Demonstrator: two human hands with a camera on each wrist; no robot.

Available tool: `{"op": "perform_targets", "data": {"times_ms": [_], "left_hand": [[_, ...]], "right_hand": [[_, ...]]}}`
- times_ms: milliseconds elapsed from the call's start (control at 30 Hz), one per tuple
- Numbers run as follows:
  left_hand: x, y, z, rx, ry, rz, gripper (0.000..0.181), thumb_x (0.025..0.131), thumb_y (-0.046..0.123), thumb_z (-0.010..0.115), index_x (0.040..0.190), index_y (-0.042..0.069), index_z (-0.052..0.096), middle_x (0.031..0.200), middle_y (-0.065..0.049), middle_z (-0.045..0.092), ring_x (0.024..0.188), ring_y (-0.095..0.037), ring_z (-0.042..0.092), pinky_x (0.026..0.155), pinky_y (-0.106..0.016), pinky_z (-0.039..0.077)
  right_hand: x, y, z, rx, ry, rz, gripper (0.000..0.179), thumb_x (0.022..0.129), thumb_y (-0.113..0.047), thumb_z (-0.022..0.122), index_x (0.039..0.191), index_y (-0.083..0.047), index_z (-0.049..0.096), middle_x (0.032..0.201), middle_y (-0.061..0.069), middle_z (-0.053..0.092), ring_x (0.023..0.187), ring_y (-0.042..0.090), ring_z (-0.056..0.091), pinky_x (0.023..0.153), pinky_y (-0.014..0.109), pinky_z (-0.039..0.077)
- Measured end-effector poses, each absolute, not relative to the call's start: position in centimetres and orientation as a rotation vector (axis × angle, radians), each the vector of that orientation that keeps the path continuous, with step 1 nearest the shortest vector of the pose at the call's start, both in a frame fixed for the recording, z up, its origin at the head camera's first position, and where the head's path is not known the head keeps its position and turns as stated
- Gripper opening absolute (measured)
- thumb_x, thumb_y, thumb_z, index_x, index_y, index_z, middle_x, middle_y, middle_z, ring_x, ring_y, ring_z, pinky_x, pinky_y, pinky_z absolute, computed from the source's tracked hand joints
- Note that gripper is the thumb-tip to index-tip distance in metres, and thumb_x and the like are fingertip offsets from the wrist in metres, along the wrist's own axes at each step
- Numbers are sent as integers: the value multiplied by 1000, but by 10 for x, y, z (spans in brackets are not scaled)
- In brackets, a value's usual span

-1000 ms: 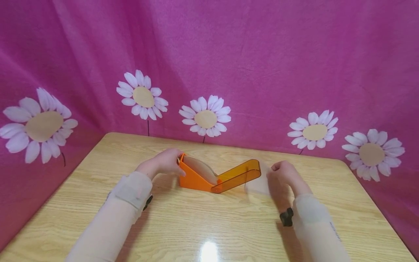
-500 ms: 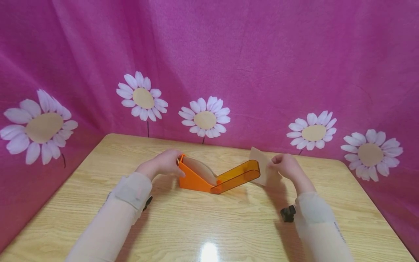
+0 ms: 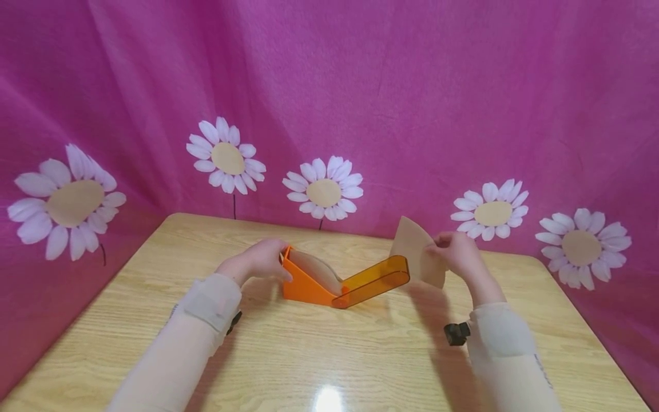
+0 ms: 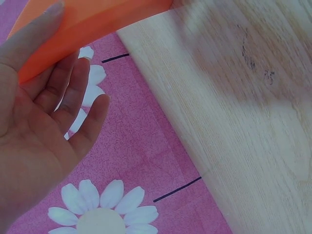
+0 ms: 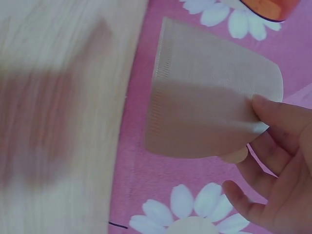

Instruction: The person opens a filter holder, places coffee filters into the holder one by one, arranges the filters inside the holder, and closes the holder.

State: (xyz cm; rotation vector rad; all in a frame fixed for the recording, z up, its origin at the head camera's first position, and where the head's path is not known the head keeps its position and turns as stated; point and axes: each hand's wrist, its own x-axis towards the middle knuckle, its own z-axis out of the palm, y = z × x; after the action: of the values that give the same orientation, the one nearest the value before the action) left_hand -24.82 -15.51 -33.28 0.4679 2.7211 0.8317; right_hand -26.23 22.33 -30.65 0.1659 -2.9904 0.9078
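Note:
An orange coffee filter holder [image 3: 309, 285] sits on the table, its see-through amber lid [image 3: 376, 280] swung out to the right. Brown paper filters [image 3: 315, 268] stand inside it. My left hand [image 3: 259, 260] grips the holder's tall back end, thumb on the near side; in the left wrist view the hand [image 4: 46, 112] has its thumb on one orange wall and fingers beyond it. My right hand [image 3: 458, 254] pinches a single brown coffee filter [image 5: 209, 92] by its edge, up in the air just behind and right of the lid. Its crimped seam shows in the right wrist view.
The wooden table [image 3: 329, 349] carries a bright light reflection near its front. A pink cloth [image 3: 412, 103] with printed daisies hangs behind and at the sides. Small black wrist cameras [image 3: 456, 333] sit at the cuffs.
My right hand has raised the coffee filter from low beside the lid, up and slightly right, turning it into fuller view. My left hand and the holder have stayed in place.

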Motion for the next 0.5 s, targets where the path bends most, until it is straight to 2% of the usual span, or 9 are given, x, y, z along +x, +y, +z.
{"op": "perform_targets", "data": {"times_ms": [500], "left_hand": [[-247,-155,-334,483,2725,847,33,74,10,77,103,3,62,92,-6,63,78,-19,53,80,-32,48]], "right_hand": [[-252,215,-285,228,-2864,871,20,87,-14,64,93,5,64,91,22,67,79,27,60,63,28,45]]}}
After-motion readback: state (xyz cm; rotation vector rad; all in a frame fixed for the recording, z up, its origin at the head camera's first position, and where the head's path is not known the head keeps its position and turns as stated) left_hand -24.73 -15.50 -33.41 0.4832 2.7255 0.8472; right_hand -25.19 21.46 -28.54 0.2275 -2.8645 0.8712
